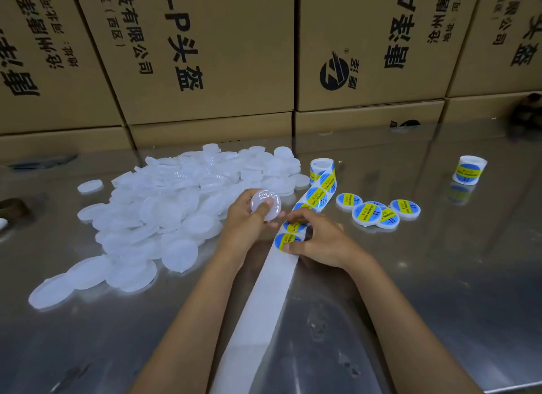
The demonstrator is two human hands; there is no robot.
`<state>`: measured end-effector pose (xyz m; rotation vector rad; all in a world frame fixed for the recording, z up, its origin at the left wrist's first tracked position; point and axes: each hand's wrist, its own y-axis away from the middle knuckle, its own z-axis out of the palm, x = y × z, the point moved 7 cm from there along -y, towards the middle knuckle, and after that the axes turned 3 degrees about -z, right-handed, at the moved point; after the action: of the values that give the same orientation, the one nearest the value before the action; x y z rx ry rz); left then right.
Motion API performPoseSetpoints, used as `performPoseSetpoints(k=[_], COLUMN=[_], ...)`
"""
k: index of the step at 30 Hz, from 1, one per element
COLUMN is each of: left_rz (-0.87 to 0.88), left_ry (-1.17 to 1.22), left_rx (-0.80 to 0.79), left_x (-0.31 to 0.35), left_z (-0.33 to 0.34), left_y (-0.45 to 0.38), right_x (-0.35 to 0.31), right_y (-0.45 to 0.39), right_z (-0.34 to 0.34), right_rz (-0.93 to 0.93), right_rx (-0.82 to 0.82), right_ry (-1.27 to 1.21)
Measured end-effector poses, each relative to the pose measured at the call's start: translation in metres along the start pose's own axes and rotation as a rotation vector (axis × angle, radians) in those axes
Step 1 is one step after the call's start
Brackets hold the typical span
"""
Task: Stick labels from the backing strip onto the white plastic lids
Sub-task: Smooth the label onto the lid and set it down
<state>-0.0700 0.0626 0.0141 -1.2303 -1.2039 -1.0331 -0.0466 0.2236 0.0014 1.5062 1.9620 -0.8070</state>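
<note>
1. The cardboard boxes (pixel 205 56) stand as a wall behind the work surface. They are closed, so what is inside cannot be seen.
2. The metal table (pixel 425 276) carries everything for the work.
3. The pile of unlabelled lids (pixel 164 206) lies on the left part of the table. It is very big, so I judge that most of the task is left.
4. The backing strip (pixel 264 299) runs from the label roll (pixel 322 168) toward the person. Its near part is bare white, the labels there are already taken.
5. The labelled lids (pixel 378 211) lie right of the strip — only four or five, partly overlapping. This is the finished part, still small.
6. A second roll (pixel 469 170) stands well apart at the right, not started as far as I see.
7. The left hand (pixel 249 217) grips one bare white lid (pixel 267 206), thumb pressed on its top, just beside the strip.
8. The right hand (pixel 319 238) is curled on the strip and pinches at the next label (pixel 294 226) — probably peeling it.
</note>
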Motion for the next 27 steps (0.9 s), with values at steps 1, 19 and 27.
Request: performPoseSetpoints(k=[1, 19, 27], left_rz=[0.038, -0.003, -0.035], left_ry=[-0.056, -0.134, -0.165], left_rx=[0.016, -0.114, -0.106], left_x=[0.002, -0.015, -0.019], left_z=[0.001, 0.013, 0.014], left_y=[-0.001, -0.004, -0.005], right_x=[0.000, -0.003, -0.008], right_y=[0.000, 0.002, 0.003], right_z=[0.000, -0.004, -0.004], right_rz=[0.000, -0.022, -0.074], right_rx=[-0.003, 0.043, 0.082], right_ry=[-0.007, -0.005, 0.088])
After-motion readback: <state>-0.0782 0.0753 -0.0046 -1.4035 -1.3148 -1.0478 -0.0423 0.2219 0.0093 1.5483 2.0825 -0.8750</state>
